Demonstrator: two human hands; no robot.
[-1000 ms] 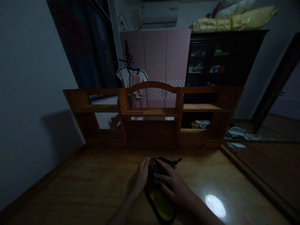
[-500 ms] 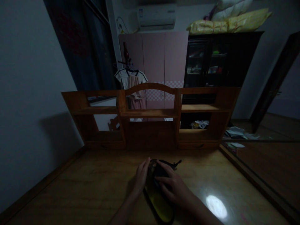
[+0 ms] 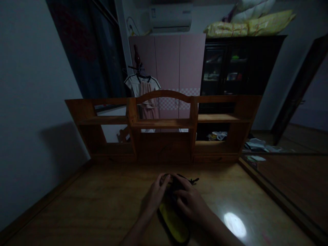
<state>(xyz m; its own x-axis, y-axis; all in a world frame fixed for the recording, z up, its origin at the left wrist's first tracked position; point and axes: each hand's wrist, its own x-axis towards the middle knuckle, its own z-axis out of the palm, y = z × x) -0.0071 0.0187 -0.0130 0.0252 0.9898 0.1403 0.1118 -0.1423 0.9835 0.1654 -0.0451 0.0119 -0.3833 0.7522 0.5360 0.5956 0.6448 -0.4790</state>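
A dark sandal (image 3: 174, 220) with a yellow insole lies on the wooden tabletop (image 3: 102, 201), its sole pointing toward me. My left hand (image 3: 156, 193) grips the far left edge of it, thumb laid over the top. On the right, my right hand (image 3: 191, 198) has its fingers bent around the dark upper part, the index finger reaching toward the far end. A thin black strap (image 3: 194, 180) sticks out beyond the right fingers. Dim light and the hands hide much of the upper, so its details are unclear.
At the table's back stands a wooden shelf unit (image 3: 164, 124) with open compartments. A raised wooden edge (image 3: 271, 194) borders the right side, and a white wall (image 3: 30, 136) the left. Light glares off the tabletop at the lower right.
My left thumb has come over the sandal's far end, nearer the right hand. The right fingers have curled in more on the dark upper. The sandal stays almost in place.
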